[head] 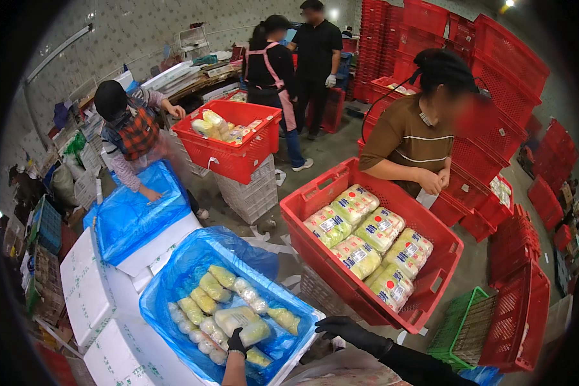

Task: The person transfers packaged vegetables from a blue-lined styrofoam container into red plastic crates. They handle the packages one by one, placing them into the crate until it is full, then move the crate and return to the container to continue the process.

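Note:
My left hand (238, 343), in a black glove, grips the near edge of a large plastic-wrapped pack of pale vegetables (243, 322). The pack lies over smaller wrapped bundles in a white foam box lined with blue plastic film (169, 275). Around it are rows of yellow-green wrapped bundles (214, 287) and rows of round white wrapped items (251, 294). My right hand (350, 332), gloved in black under a black sleeve, is at the box's right corner with fingers extended and nothing held; whether the fingertips touch the rim I cannot tell.
A red crate (444, 251) of printed cabbage packs stands ahead right, a person beyond it. Another person touches a second blue-lined box (144, 217). White foam boxes (87, 284) stand left; a green crate (463, 333) and red stacks stand right. Two people stand farther back.

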Action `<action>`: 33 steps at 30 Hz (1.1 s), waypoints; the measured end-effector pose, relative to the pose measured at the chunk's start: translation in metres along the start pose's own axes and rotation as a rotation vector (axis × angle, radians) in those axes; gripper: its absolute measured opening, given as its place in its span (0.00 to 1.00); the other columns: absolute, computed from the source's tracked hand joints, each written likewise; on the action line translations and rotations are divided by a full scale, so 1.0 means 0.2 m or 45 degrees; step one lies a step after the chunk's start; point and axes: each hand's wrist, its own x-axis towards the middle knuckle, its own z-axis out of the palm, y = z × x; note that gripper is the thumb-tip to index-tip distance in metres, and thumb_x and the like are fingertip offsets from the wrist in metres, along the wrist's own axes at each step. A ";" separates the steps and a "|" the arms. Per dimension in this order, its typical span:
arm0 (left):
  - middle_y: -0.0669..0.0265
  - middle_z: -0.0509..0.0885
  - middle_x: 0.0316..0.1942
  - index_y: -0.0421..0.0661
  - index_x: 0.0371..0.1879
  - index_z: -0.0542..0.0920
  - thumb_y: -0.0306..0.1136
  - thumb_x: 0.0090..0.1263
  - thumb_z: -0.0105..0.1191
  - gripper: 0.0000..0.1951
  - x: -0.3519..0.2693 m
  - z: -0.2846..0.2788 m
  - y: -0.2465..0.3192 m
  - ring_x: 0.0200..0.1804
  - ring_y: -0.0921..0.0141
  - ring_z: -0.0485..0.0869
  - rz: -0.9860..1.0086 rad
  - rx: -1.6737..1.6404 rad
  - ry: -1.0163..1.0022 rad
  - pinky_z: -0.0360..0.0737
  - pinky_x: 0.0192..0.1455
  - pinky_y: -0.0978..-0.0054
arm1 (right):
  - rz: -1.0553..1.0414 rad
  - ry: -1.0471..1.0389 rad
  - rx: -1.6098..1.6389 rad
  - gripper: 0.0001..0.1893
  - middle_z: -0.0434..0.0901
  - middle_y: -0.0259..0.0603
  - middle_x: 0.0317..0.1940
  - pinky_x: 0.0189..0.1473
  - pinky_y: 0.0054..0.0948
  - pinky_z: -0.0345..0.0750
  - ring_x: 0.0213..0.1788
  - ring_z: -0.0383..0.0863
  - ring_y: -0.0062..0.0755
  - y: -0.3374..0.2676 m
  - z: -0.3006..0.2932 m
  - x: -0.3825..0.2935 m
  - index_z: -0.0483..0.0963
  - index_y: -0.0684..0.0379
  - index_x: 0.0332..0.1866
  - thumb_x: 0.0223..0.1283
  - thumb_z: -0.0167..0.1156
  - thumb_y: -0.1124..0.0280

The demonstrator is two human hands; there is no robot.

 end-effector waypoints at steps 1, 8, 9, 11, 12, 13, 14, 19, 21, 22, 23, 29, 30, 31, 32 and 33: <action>0.59 0.72 0.54 0.57 0.59 0.64 0.48 0.49 0.59 0.35 -0.13 -0.06 0.01 0.54 0.54 0.71 -0.038 -0.113 -0.160 0.72 0.48 0.48 | 0.035 -0.033 -0.021 0.17 0.78 0.39 0.44 0.46 0.23 0.75 0.41 0.79 0.26 0.02 0.02 0.02 0.71 0.63 0.52 0.62 0.52 0.65; 0.54 0.72 0.55 0.46 0.60 0.61 0.48 0.61 0.44 0.29 -0.99 -0.16 -0.03 0.56 0.56 0.73 0.376 -0.344 -0.577 0.75 0.49 0.56 | 0.222 -0.379 -0.238 0.32 0.68 0.42 0.55 0.49 0.29 0.73 0.50 0.74 0.32 -0.02 0.33 0.15 0.56 0.58 0.64 0.57 0.56 0.56; 0.54 0.73 0.54 0.45 0.60 0.61 0.47 0.61 0.45 0.29 -1.10 -0.16 -0.03 0.56 0.57 0.73 0.462 -0.288 -0.538 0.76 0.49 0.56 | 0.239 -0.437 -0.263 0.36 0.65 0.43 0.58 0.50 0.29 0.73 0.52 0.72 0.33 -0.02 0.37 0.15 0.52 0.57 0.66 0.56 0.57 0.55; 0.55 0.72 0.54 0.42 0.60 0.61 0.37 0.58 0.48 0.29 -1.28 -0.10 -0.03 0.55 0.59 0.73 0.616 -0.344 -0.547 0.74 0.52 0.60 | 0.191 -0.548 -0.214 0.41 0.61 0.44 0.61 0.51 0.30 0.72 0.57 0.68 0.35 -0.03 0.46 0.15 0.45 0.56 0.68 0.55 0.58 0.54; 0.56 0.72 0.54 0.41 0.60 0.61 0.32 0.57 0.48 0.29 -1.35 -0.05 -0.02 0.54 0.60 0.73 0.719 -0.338 -0.511 0.73 0.53 0.63 | 0.118 -0.604 -0.130 0.42 0.60 0.44 0.61 0.51 0.30 0.72 0.58 0.66 0.35 -0.03 0.49 0.16 0.43 0.56 0.69 0.55 0.59 0.53; 0.57 0.72 0.54 0.40 0.60 0.61 0.28 0.56 0.47 0.29 -1.41 -0.01 -0.02 0.53 0.61 0.73 0.847 -0.340 -0.521 0.72 0.53 0.65 | -0.039 -0.703 0.000 0.44 0.58 0.43 0.62 0.51 0.31 0.72 0.60 0.64 0.35 -0.04 0.52 0.16 0.40 0.56 0.69 0.54 0.59 0.53; 0.59 0.72 0.53 0.40 0.60 0.61 0.23 0.51 0.48 0.32 -1.47 0.03 -0.01 0.53 0.64 0.72 0.925 -0.347 -0.491 0.67 0.58 0.71 | 0.039 -0.652 0.080 0.43 0.60 0.43 0.61 0.51 0.31 0.73 0.59 0.65 0.34 -0.06 0.53 0.17 0.42 0.56 0.69 0.54 0.60 0.55; 0.61 0.68 0.58 0.42 0.64 0.56 0.28 0.60 0.50 0.31 -1.72 0.16 0.21 0.59 0.68 0.68 0.881 0.142 -0.496 0.68 0.58 0.66 | 0.019 -0.465 0.149 0.33 0.72 0.40 0.51 0.55 0.29 0.70 0.54 0.70 0.29 -0.37 0.39 0.21 0.57 0.60 0.64 0.54 0.60 0.63; 0.59 0.66 0.60 0.44 0.65 0.54 0.30 0.64 0.49 0.30 -1.80 0.19 0.34 0.58 0.66 0.70 1.348 0.647 -0.450 0.71 0.55 0.63 | -0.315 -0.717 0.108 0.32 0.73 0.41 0.49 0.56 0.29 0.68 0.52 0.72 0.30 -0.56 0.23 0.16 0.60 0.61 0.63 0.52 0.61 0.66; 0.58 0.66 0.60 0.44 0.65 0.53 0.29 0.63 0.50 0.31 -1.83 0.22 0.37 0.57 0.66 0.71 1.343 0.359 -0.590 0.72 0.55 0.64 | -0.415 -0.725 -0.045 0.32 0.73 0.42 0.50 0.56 0.29 0.68 0.53 0.71 0.30 -0.63 0.20 0.14 0.59 0.61 0.63 0.51 0.61 0.67; 0.57 0.67 0.59 0.44 0.66 0.52 0.28 0.62 0.51 0.33 -1.86 0.25 0.39 0.56 0.66 0.72 1.346 0.114 -0.678 0.72 0.55 0.66 | -0.521 -0.719 -0.199 0.33 0.73 0.43 0.50 0.57 0.29 0.67 0.53 0.71 0.31 -0.69 0.16 0.11 0.59 0.61 0.63 0.51 0.62 0.67; 0.60 0.69 0.56 0.41 0.65 0.55 0.24 0.55 0.56 0.37 -1.82 0.55 0.32 0.56 0.67 0.70 1.038 0.046 -0.687 0.68 0.57 0.73 | -0.491 -0.285 0.021 0.37 0.59 0.44 0.63 0.63 0.31 0.60 0.64 0.59 0.33 -0.72 0.14 -0.05 0.50 0.60 0.67 0.54 0.60 0.67; 0.60 0.69 0.56 0.41 0.65 0.55 0.24 0.55 0.56 0.36 -1.80 0.58 0.31 0.56 0.67 0.70 0.908 -0.096 -0.623 0.68 0.57 0.73 | -0.422 -0.239 0.182 0.38 0.57 0.45 0.64 0.64 0.31 0.58 0.66 0.56 0.33 -0.69 0.14 -0.07 0.48 0.60 0.67 0.54 0.59 0.67; 0.60 0.69 0.56 0.41 0.65 0.55 0.24 0.56 0.56 0.36 -1.79 0.60 0.31 0.56 0.67 0.70 1.001 -0.054 -0.648 0.68 0.57 0.74 | -0.335 -0.153 0.365 0.38 0.54 0.45 0.65 0.65 0.31 0.57 0.67 0.54 0.34 -0.66 0.13 -0.08 0.46 0.59 0.68 0.55 0.59 0.67; 0.60 0.69 0.56 0.41 0.65 0.55 0.24 0.56 0.56 0.36 -1.78 0.62 0.32 0.56 0.67 0.70 1.043 -0.029 -0.608 0.68 0.57 0.74 | -0.484 -0.206 0.042 0.41 0.52 0.46 0.66 0.65 0.32 0.56 0.68 0.52 0.34 -0.62 0.13 -0.09 0.44 0.60 0.68 0.54 0.60 0.67; 0.60 0.69 0.56 0.41 0.64 0.55 0.24 0.56 0.55 0.35 -1.77 0.62 0.33 0.56 0.67 0.70 1.063 0.007 -0.581 0.68 0.57 0.74 | -0.580 -0.228 -0.242 0.43 0.50 0.47 0.67 0.66 0.33 0.55 0.68 0.51 0.35 -0.58 0.12 -0.10 0.41 0.60 0.69 0.53 0.60 0.66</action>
